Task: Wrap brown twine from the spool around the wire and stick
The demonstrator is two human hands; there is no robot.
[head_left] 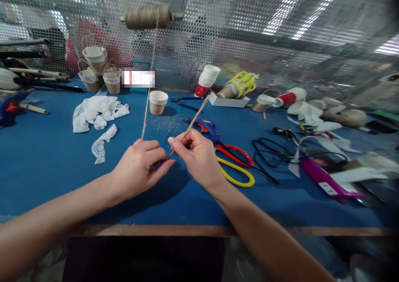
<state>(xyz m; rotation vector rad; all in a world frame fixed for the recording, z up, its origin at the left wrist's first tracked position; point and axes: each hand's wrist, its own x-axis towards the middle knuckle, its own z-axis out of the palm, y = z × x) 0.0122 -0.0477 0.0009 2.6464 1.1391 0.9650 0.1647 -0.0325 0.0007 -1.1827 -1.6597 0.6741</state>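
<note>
Jute twine (146,111) runs down from a spool (148,17) into my left hand (140,163), whose fingers are closed round it. My right hand (198,155) pinches a thicker-looking length of twine, and its end (199,112) sticks up to the right past my fingers. A short stretch of strand shows between the two hands, which are close together above the blue table. Behind them stands a small twine-wrapped cup (158,103) with a white rim. Scissors (240,178) with red and yellow handles lie beside my right hand, near a blue glue gun (207,127).
White lace (96,111) lies on the left, in front of several twine-handled cups (95,60). Stacked paper cups (208,80), pliers (187,101) and a yellow-netted roll (240,84) stand at the back. Black cables (271,151) and a purple packet (327,180) lie right.
</note>
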